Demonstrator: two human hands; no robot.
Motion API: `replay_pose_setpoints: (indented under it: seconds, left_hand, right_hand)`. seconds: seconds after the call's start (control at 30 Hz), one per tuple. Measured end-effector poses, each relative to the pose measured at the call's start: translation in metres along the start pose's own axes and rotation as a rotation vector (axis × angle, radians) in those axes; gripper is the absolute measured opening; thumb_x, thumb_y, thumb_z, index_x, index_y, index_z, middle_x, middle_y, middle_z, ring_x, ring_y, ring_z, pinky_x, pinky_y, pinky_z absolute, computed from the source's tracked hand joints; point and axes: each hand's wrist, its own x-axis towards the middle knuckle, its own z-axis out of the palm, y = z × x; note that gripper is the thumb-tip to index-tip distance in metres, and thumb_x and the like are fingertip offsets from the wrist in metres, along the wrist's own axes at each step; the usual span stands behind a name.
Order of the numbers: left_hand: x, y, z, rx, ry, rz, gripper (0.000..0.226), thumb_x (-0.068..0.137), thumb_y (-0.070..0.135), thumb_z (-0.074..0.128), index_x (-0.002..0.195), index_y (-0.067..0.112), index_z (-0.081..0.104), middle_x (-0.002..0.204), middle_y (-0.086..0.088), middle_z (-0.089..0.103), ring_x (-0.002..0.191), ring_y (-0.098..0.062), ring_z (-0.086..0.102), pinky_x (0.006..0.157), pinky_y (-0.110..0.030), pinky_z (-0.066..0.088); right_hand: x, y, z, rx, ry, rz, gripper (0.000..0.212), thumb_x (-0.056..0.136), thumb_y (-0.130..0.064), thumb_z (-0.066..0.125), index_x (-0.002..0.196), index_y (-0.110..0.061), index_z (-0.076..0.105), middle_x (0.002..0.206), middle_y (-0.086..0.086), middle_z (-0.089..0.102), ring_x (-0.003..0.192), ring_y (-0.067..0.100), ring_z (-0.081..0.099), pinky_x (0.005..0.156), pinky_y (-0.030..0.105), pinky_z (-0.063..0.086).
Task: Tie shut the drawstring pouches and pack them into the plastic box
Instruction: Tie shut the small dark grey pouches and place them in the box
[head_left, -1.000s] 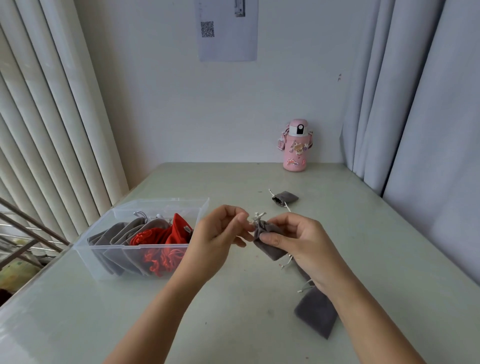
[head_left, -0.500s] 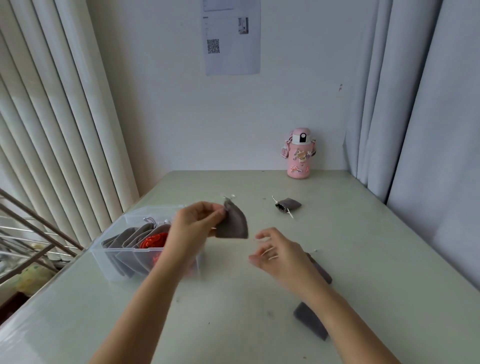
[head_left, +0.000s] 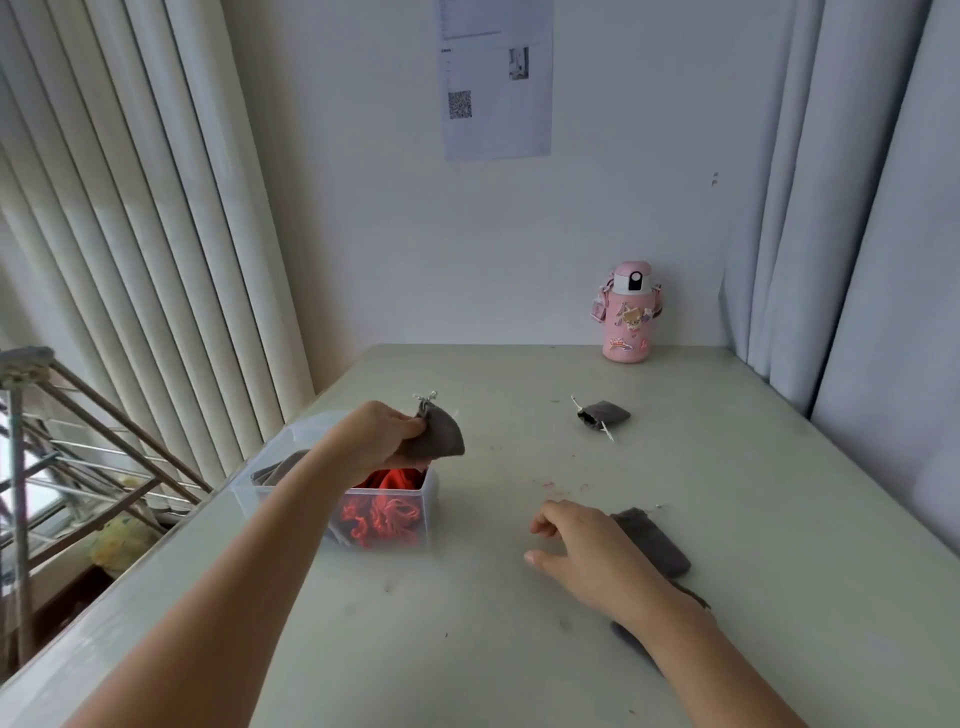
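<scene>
At the far left we saw the box (head_left: 429, 519) near the worktop's (head_left: 467, 649) left edge, with grey pouches (head_left: 280, 467) at its left end and red ones (head_left: 387, 514) heaped up to the rim at its right.

Above that right end the left hand (head_left: 379, 436) held a grey pouch (head_left: 441, 436), thumb and fingers pinched on the cloth just below the neck, the cord ends (head_left: 427, 401) sticking up. We judged this pouch tied and about to be packed, though we could not tell how tight the knot was.

The pouch hung partly past the box's right wall. Let go there, we thought, it could catch the rim and drop onto the worktop. The red heap also left little room, so a pouch laid on top might slide off. A slack knot could open as the pouch was pushed down.

Further right, the right hand (head_left: 587, 551) was empty, palm down, its fingers loosely spread low over the worktop; we could not tell whether it touched. Just beside it lay a flat pouch (head_left: 654, 540), and another (head_left: 628, 636) showed partly under the forearm. A careless drag of that arm could sweep it away.

A third pouch (head_left: 602, 415) lay well apart, towards a pink bottle (head_left: 628, 312) by the wall; reaching for it risked nudging the bottle.
</scene>
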Motion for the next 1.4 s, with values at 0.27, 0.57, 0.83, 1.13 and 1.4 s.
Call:
replay_pose_setpoints:
  seconds: [0.27,0.57,0.83,1.13,1.4]
  left_hand:
    - [0.003,0.004,-0.002,0.089,-0.087,-0.150,0.016,0.096,0.006,0.048,0.101,-0.008,0.054,0.078,-0.016,0.063,0.063,-0.023,0.066,0.064,-0.031,0.059]
    - [0.013,0.006,0.006,0.263,-0.201,-0.287,0.039,0.101,0.003,0.031,0.129,-0.023,0.035,0.118,-0.043,0.051,0.110,-0.051,0.053,0.099,-0.041,0.043]
    - [0.019,-0.008,-0.002,0.355,-0.113,-0.257,0.027,0.096,0.001,0.040,0.079,-0.010,0.058,0.067,-0.022,0.065,0.060,-0.026,0.066,0.064,-0.020,0.053]
    - [0.013,-0.018,-0.004,0.856,-0.067,0.033,0.022,0.075,0.022,0.077,0.096,0.015,0.074,0.078,0.001,0.062,0.069,-0.012,0.049,0.053,-0.013,0.034]
    - [0.012,-0.023,-0.005,0.907,-0.116,0.281,0.015,0.074,0.009,0.068,0.071,0.018,0.056,0.070,0.008,0.052,0.059,-0.004,0.041,0.050,-0.013,0.031]
  right_hand:
    - [0.001,-0.001,0.001,-0.045,0.000,-0.020,0.028,0.090,-0.035,0.060,0.113,-0.020,0.058,0.117,-0.005,0.057,0.109,0.010,0.055,0.093,0.023,0.041]
    - [0.000,-0.001,0.003,-0.051,0.000,-0.020,0.025,0.091,-0.034,0.059,0.112,-0.020,0.058,0.117,-0.004,0.056,0.110,0.012,0.054,0.093,0.024,0.040]
    - [0.000,-0.001,0.003,-0.047,-0.010,-0.016,0.023,0.092,-0.034,0.058,0.111,-0.021,0.058,0.114,-0.005,0.055,0.107,0.012,0.053,0.090,0.026,0.041]
    - [0.000,-0.001,0.002,-0.022,-0.001,-0.013,0.028,0.092,-0.034,0.059,0.115,-0.020,0.056,0.118,-0.006,0.056,0.110,0.010,0.053,0.092,0.023,0.040]
    - [0.000,-0.002,0.000,-0.024,-0.016,-0.009,0.026,0.092,-0.033,0.058,0.114,-0.020,0.057,0.118,-0.007,0.056,0.110,0.010,0.053,0.092,0.022,0.040]
